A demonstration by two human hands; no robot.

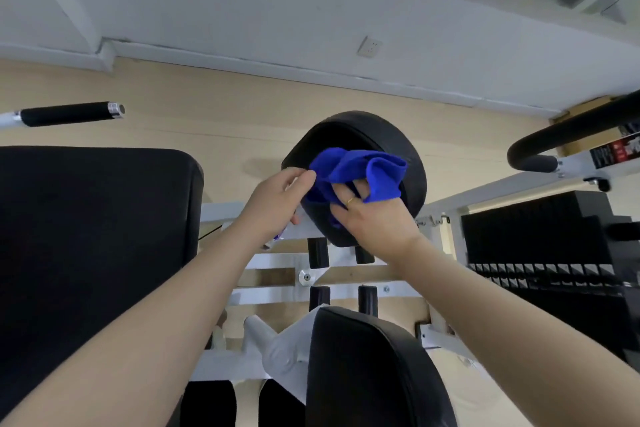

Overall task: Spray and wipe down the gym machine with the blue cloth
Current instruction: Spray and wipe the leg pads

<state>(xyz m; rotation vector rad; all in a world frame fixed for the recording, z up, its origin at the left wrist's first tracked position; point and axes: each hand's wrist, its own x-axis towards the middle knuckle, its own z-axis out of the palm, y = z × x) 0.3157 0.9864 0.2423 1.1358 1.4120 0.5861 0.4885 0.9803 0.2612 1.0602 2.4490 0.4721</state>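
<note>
Cloth (356, 172), blue and bunched, sits against a round black roller pad (360, 135) on the gym machine, pinched by the right hand (372, 218). Left hand (277, 199) curls around something mostly hidden. Wiping appears underway; next, sweep around the pad's unwiped face.

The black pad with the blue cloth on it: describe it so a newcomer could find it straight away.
Start at the white machine frame in the middle of the head view and follow it towards the pale floor beside the wall. The rounded black pad sits at that far end, with both hands pressing the blue cloth against it. Unlike the flat black cushion to the left, it is dome-shaped.
</note>
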